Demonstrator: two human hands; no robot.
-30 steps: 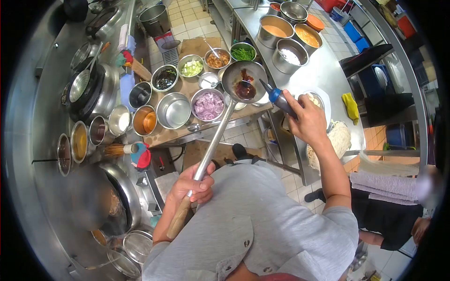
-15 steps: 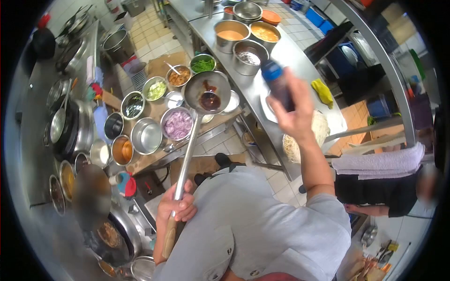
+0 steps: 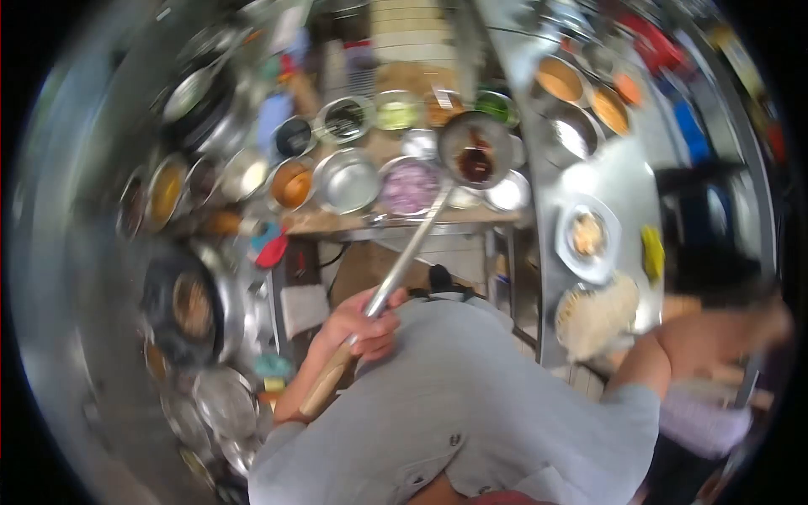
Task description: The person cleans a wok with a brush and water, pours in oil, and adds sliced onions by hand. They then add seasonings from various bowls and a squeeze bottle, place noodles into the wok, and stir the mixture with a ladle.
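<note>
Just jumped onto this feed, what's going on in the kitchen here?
The person's left hand grips the long handle of a ladle, whose bowl holds dark sauce and hangs above the metal ingredient bowls on the prep table. The right hand is stretched out to the side, too blurred to tell what it holds. A plate of food and a heap of noodles sit on the steel counter.
</note>
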